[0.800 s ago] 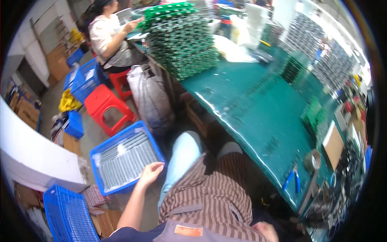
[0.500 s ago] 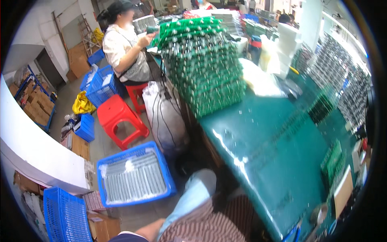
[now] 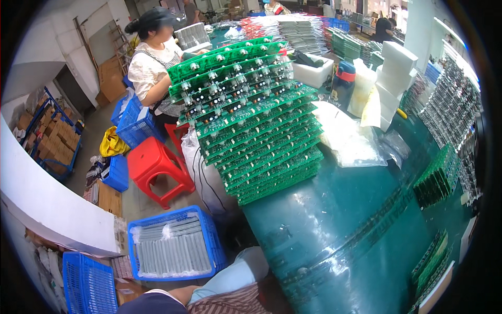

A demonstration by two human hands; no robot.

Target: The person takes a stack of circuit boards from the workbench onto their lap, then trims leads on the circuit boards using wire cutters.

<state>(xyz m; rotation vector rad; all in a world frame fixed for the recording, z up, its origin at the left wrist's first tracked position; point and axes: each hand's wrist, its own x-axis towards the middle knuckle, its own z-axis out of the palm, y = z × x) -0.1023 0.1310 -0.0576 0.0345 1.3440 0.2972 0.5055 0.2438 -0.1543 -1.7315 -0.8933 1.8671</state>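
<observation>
A tall stack of green circuit boards (image 3: 261, 133) stands on the left edge of the green-topped table (image 3: 334, 261). Its layers sit crisscross and uneven, and the top boards jut out to the left. My left arm (image 3: 182, 294), in a dark sleeve, comes in at the lower edge and meets light blue cloth (image 3: 222, 280). That cloth runs to a grey rounded end (image 3: 253, 261) beside the table; no fingers show, and whether this is my hand or my knee I cannot tell. My right hand is out of view. Striped cloth covers my lap.
A blue crate (image 3: 219, 251) of grey panels lies at my left, near a red stool (image 3: 157, 162). Beyond stands a co-worker (image 3: 151, 63), hands mostly hidden by boards. Plastic bags (image 3: 350, 138), a bottle (image 3: 343, 83) and upright boards (image 3: 438, 175) occupy the table's back and right.
My view has shifted, so the board stack looks larger and lower. The co-worker's raised hand has come down behind the boards. My left arm sits lower in the picture.
</observation>
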